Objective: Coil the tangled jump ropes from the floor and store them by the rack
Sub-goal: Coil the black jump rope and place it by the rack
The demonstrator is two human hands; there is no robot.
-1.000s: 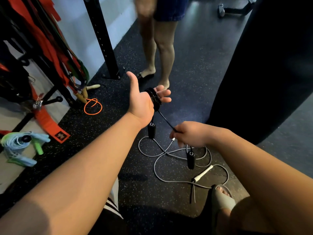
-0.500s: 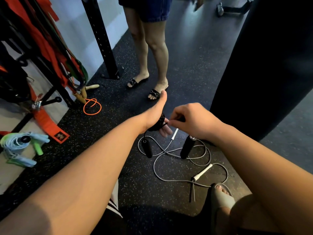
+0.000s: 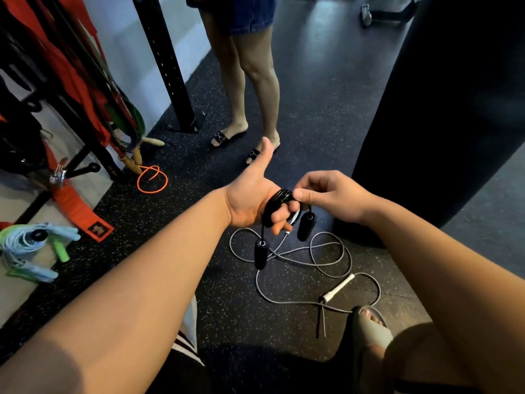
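Observation:
A black jump rope (image 3: 279, 198) is wound in a tight coil round the fingers of my left hand (image 3: 248, 194), whose thumb points up. Its two black handles hang below the coil, one lower left (image 3: 260, 253) and one on the right (image 3: 305, 228). My right hand (image 3: 329, 193) pinches the rope at the coil's right side. On the floor under both hands lies a grey jump rope (image 3: 312, 261) in loose tangled loops, with a white handle (image 3: 339, 288).
The rack (image 3: 71, 155) with red and green bands stands at the left. An orange rope (image 3: 152, 180) and a blue and green rope bundle (image 3: 28, 245) lie near it. A person (image 3: 252, 81) stands ahead. A black punching bag (image 3: 443, 109) hangs right. My sandalled foot (image 3: 370, 327) touches the grey rope.
My right hand has come up from low over the floor to the coil on my left hand. The slack is gone, and both black handles now hang off the floor.

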